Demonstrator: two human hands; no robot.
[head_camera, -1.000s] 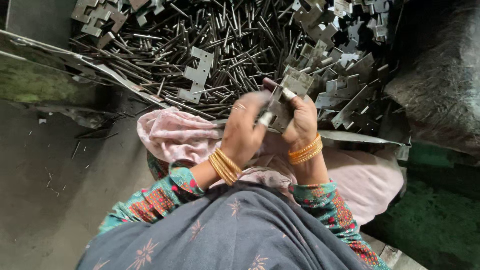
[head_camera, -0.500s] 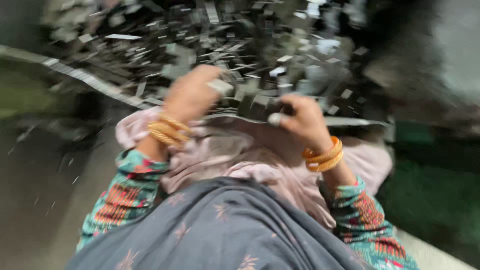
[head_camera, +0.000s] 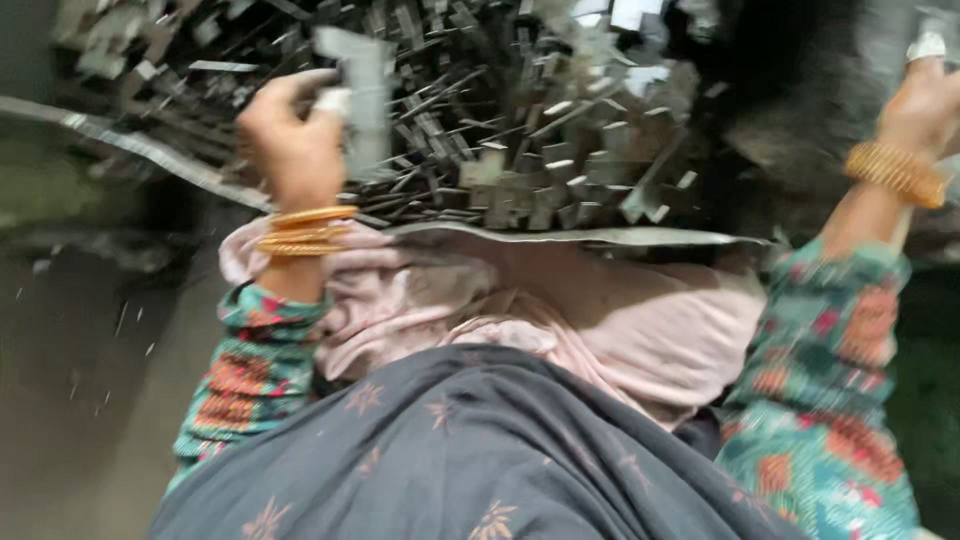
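Above the heap of metal pieces (head_camera: 520, 150), the two hands, which were joined around one small part a second earlier, are now seen far apart. A flat grey metal piece (head_camera: 362, 85) is held up in the closed left hand (head_camera: 295, 140). The right hand (head_camera: 925, 100) has been swung out to the far right edge; whether anything is gripped there cannot be told through the blur. Thin rods and notched plates are piled on a metal sheet (head_camera: 600, 236), whose edge lies over pink cloth (head_camera: 560, 310) on the lap.
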